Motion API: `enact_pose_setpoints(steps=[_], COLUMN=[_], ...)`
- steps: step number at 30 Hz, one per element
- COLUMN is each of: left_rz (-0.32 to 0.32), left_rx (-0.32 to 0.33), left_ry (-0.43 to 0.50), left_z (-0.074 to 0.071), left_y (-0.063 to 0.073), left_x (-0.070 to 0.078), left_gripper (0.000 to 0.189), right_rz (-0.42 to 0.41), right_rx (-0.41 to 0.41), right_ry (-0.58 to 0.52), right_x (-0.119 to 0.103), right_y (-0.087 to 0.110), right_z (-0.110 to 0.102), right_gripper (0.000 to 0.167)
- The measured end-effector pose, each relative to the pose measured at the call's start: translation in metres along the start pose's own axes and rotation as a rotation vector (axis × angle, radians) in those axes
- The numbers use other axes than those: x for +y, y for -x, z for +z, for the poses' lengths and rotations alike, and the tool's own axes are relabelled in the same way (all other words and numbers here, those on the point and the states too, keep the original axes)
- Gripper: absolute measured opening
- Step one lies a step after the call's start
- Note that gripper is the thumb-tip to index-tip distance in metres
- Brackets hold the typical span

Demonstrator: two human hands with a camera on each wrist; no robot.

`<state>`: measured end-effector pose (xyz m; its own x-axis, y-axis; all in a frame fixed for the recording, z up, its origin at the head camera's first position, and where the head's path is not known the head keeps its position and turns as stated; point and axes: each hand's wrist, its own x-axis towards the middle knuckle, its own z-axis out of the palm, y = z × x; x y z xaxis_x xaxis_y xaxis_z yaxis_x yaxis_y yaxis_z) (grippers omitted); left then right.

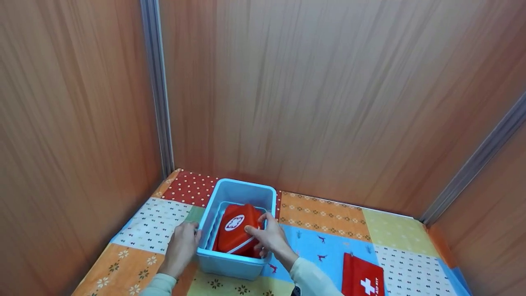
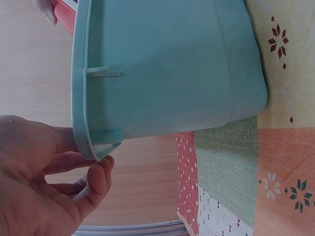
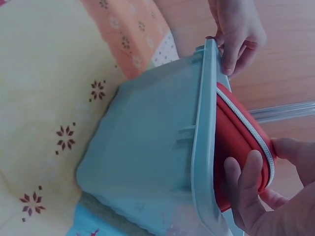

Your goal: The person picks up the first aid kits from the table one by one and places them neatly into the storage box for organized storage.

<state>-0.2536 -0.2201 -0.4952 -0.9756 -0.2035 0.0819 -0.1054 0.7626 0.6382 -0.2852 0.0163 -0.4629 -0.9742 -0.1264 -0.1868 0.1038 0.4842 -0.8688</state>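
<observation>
A red zippered first-aid case (image 1: 234, 236) with a white round emblem sits tilted in the mouth of a light blue plastic bin (image 1: 232, 267). My right hand (image 1: 271, 238) holds the case at its right side, thumb on top and fingers lower down. In the right wrist view, the white zipper (image 3: 246, 125) runs along the case's edge, which sticks out past the rim. At the bin's near left corner, my left hand (image 1: 181, 246) grips the rim (image 2: 78, 118), with the thumb inside and the fingertips curled beneath the lip.
A flat red first-aid pouch (image 1: 363, 275) with a white cross lies to the right on the patchwork cloth (image 1: 324, 213). Inside the bin, another light blue edge (image 1: 224, 203) shows around the case. Wood-grain panels (image 1: 287, 102) stand behind and at both sides.
</observation>
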Motion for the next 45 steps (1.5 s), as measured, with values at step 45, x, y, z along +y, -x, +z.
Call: enact_pose_setpoints(steps=[45], left_rz=[-0.047], left_rx=[-0.063], left_ry=[-0.042], left_z=[-0.001], left_y=[-0.006], left_x=[0.001], left_gripper=[0.038], right_rz=[0.17], right_rx=[0.133], right_ry=[0.032], right_x=[0.088], right_y=[0.005], right_z=[-0.142], right_gripper=[0.05])
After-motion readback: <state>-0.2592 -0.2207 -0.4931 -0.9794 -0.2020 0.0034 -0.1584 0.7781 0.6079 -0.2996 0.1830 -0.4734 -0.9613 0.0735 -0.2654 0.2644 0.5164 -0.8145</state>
